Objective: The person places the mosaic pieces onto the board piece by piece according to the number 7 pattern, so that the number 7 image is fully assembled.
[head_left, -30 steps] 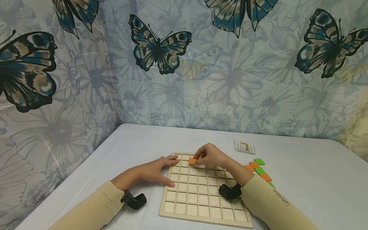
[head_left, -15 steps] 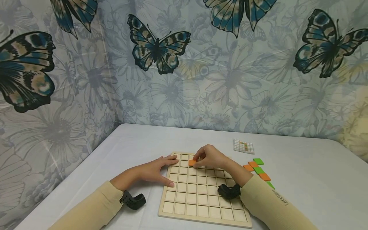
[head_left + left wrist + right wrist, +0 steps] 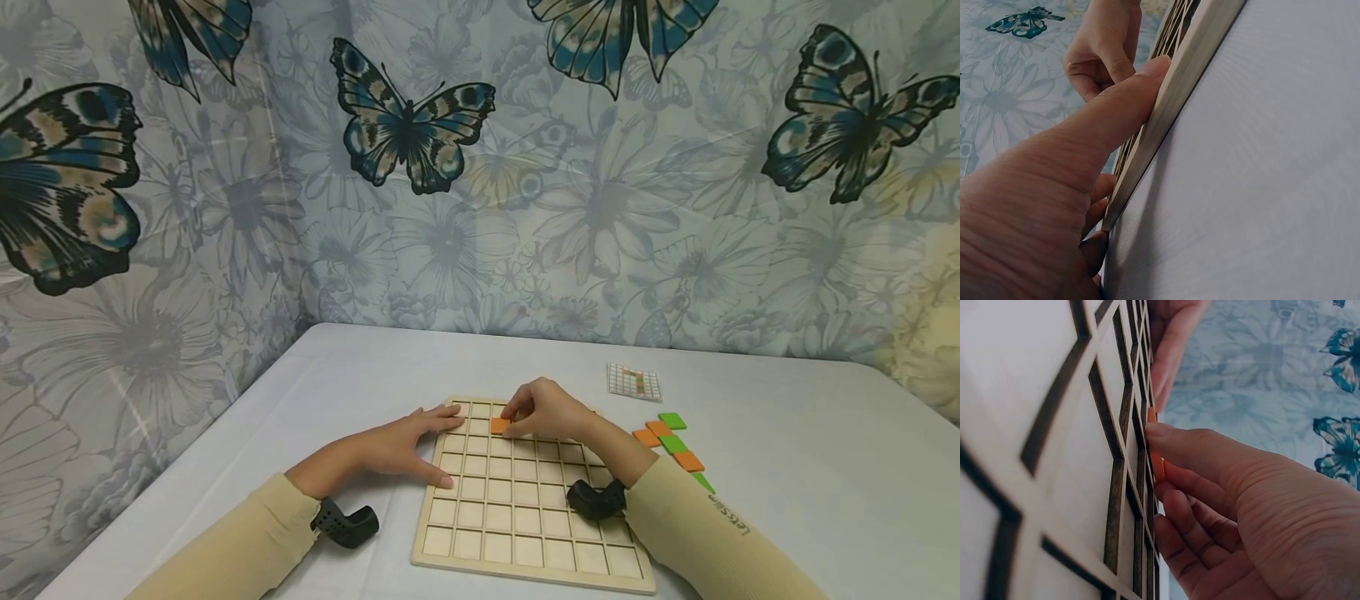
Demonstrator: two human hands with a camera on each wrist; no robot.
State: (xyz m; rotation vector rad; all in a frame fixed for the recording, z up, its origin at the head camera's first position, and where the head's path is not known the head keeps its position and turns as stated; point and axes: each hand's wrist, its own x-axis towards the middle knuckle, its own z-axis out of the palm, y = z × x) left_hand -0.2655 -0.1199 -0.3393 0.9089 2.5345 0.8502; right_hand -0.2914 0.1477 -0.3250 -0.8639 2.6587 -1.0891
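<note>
A wooden grid board (image 3: 513, 521) lies on the white table, divided into square cells. Near its far edge my right hand (image 3: 551, 410) pinches an orange square tile (image 3: 500, 426) between thumb and fingers, over a cell in the second row from the back. In the right wrist view the orange tile (image 3: 1156, 453) stands slightly proud of the grid, the thumb against it. My left hand (image 3: 397, 443) rests on the board's left edge with fingers spread and straight. The left wrist view shows that thumb (image 3: 1129, 97) lying on the board's rim.
Right of the board lie several loose tiles, among them a green tile (image 3: 672, 421) and an orange tile (image 3: 688, 461). A small printed grid card (image 3: 634, 382) lies behind them. Butterfly-patterned cloth (image 3: 420, 250) hangs beyond the table. Each wrist wears a black camera mount (image 3: 347, 523).
The orange tile and my right hand have moved very slightly toward me and lower onto the board. My left hand keeps its place on the edge. The whole view has shifted a little.
</note>
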